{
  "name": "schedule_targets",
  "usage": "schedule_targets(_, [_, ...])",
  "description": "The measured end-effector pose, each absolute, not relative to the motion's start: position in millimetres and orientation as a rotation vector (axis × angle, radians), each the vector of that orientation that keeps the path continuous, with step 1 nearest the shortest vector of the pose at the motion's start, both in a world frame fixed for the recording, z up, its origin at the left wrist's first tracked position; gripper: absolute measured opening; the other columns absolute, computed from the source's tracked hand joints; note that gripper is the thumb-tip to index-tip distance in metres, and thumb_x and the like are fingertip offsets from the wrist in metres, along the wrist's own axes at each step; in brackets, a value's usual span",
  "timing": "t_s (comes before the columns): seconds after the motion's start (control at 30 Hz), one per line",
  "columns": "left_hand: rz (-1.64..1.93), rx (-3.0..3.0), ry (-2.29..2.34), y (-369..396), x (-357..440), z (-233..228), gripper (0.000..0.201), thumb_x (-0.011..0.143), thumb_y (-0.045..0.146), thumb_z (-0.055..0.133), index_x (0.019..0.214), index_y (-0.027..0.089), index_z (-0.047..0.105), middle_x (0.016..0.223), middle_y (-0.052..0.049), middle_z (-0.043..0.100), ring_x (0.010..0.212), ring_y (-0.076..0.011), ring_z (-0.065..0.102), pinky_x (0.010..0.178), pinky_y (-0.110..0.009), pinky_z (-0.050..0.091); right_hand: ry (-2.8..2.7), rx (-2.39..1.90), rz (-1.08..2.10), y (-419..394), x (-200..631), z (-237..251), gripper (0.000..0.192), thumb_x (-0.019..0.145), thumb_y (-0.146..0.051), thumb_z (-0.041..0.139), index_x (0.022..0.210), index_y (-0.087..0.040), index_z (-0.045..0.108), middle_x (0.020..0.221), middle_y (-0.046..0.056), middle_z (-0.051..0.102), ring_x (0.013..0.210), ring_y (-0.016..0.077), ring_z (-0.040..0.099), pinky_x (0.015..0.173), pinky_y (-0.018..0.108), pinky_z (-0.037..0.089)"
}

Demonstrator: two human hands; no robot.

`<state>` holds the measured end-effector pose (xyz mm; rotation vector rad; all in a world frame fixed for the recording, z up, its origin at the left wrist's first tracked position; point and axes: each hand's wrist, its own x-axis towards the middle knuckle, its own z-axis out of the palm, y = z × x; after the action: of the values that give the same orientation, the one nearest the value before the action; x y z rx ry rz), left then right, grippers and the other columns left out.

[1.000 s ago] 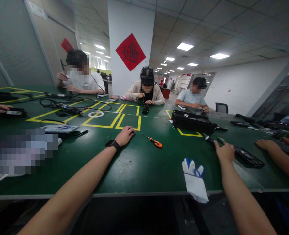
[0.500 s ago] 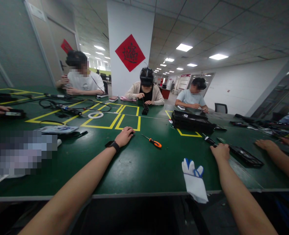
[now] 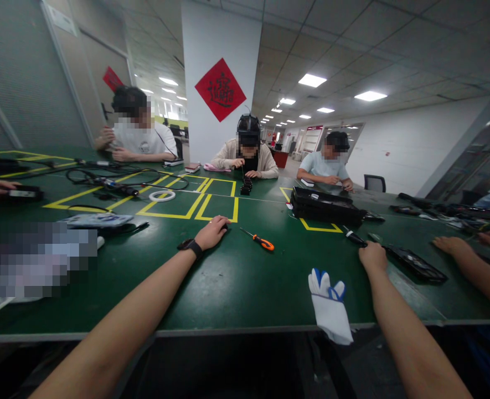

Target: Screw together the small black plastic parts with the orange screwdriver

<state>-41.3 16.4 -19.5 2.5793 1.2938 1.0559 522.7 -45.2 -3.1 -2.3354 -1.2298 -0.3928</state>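
My left hand, with a black watch on its wrist, lies palm down on the green table, fingers loosely curled. An orange-handled screwdriver lies just to its right, apart from it. My right hand rests curled on the table between a black-handled tool and a long black tray. Its knuckles are at the tool's near end; its fingers are hidden from me. A white glove with blue trim hangs over the table's near edge between my arms.
A black case stands beyond the screwdriver. Yellow tape squares, a white ring and cables lie farther left. Three people sit across the table. Another person's hands work at the right.
My right hand has slid a little left and away from me, closer to the black-handled tool, uncovering more of the tray. My left hand has stayed put.
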Motion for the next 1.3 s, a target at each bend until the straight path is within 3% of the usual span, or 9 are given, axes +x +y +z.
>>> schedule_targets(0.17, [1.059,2.574,1.288,17.0,-41.6,-20.3,0.032,0.08,0.018,0.041,0.11,0.02,0.052,0.117,-0.008,0.047,0.112,-0.0205,0.044,0.1,-0.041,0.033,-1.176,-2.418,-0.376,-45.2,518.3,-0.6,0.043,0.074,-0.022,0.05,0.115,-0.013,0.055,0.104,0.018,0.056,0.098,0.0324,0.052,0.074,0.042,0.048])
schedule_targets(0.4, [1.042,2.575,1.308,16.7,-41.5,-20.0,0.031,0.081,0.019,0.041,0.11,0.02,0.052,0.117,-0.008,0.047,0.112,-0.0205,0.044,0.1,-0.041,0.034,-1.156,-2.387,-0.406,-48.0,517.8,-2.8,0.044,0.075,-0.023,0.047,0.117,-0.013,0.052,0.114,0.017,0.047,0.103,0.0317,0.047,0.078,0.042,0.046])
schedule_targets(0.77, [1.036,2.586,1.297,16.8,-41.9,-19.4,0.029,0.081,0.02,0.04,0.107,0.02,0.054,0.117,-0.007,0.047,0.111,-0.0199,0.045,0.1,-0.04,0.034,-1.229,-2.433,-0.376,-48.7,510.5,3.8,0.043,0.079,-0.019,0.039,0.121,-0.015,0.048,0.114,0.017,0.045,0.105,0.0338,0.042,0.076,0.045,0.045])
schedule_targets(0.97, [1.031,2.57,1.314,17.7,-41.6,-19.6,0.03,0.08,0.019,0.042,0.106,0.021,0.055,0.116,-0.007,0.048,0.111,-0.0202,0.045,0.1,-0.04,0.034,-1.224,-2.432,-0.411,-48.9,509.2,7.0,0.041,0.078,-0.019,0.045,0.118,-0.015,0.049,0.107,0.016,0.048,0.102,0.0304,0.045,0.078,0.042,0.044])
schedule_targets(1.3, [1.053,2.575,1.297,18.0,-41.9,-20.5,0.028,0.08,0.02,0.042,0.105,0.021,0.055,0.117,-0.007,0.048,0.111,-0.0204,0.045,0.1,-0.039,0.035,-1.156,-2.302,-0.442,-63.6,502.3,8.2,0.044,0.073,-0.024,0.052,0.116,-0.016,0.049,0.113,0.014,0.046,0.103,0.0317,0.042,0.08,0.042,0.04])
